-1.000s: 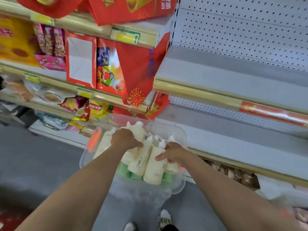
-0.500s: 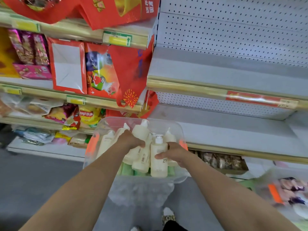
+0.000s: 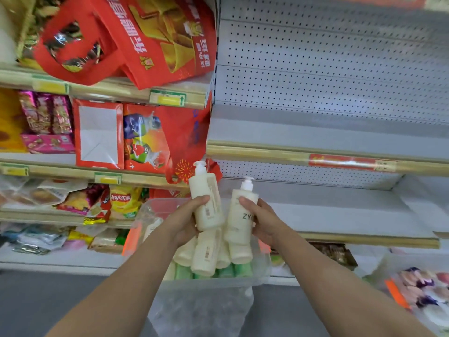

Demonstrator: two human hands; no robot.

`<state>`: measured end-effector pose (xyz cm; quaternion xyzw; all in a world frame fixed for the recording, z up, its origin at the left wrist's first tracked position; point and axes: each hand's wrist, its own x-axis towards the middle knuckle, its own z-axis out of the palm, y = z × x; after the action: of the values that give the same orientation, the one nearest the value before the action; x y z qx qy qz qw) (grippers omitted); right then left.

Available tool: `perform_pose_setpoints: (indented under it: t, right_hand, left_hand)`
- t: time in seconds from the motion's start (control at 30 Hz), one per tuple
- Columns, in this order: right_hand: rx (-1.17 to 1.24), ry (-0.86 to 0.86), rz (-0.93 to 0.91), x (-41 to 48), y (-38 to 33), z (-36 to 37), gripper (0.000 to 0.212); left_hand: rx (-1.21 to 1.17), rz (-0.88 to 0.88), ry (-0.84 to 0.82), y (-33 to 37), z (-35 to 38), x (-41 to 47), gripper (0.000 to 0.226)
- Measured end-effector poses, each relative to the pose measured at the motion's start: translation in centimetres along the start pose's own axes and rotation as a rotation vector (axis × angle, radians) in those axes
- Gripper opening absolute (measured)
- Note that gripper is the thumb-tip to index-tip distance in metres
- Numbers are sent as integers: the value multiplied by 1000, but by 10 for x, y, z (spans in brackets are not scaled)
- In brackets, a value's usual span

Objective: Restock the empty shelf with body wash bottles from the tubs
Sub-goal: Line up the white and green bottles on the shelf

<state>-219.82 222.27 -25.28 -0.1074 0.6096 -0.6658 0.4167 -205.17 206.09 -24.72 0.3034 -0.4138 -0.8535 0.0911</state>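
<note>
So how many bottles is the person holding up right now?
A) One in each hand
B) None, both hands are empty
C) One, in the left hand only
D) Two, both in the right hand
A: the left hand grips one cream pump bottle and the right hand grips a second bottle, both held above the clear tub.

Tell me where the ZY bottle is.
Head view, near centre: the right hand holds the ZY bottle above the clear tub, just right of the other bottle in the left hand.
</note>
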Motion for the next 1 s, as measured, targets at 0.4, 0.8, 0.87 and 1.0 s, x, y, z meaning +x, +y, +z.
perform_pose_setpoints:
  t: [0.4, 0.8, 0.87, 1.0]
  right_hand:
    - [342, -40, -218, -9, -153, -7, 29]
    - [243, 55, -295, 54, -216, -37, 53]
    - [234, 52, -295, 67, -226, -40, 49]
    - [216, 43, -310, 95, -244, -45, 48]
  left_hand:
    - [-182, 123, -237, 57, 68, 6, 69]
    - [32, 325, -153, 118, 119, 50, 69]
    - [42, 342, -159, 126, 120, 61, 72]
    - [125, 316, -179, 142, 129, 81, 54]
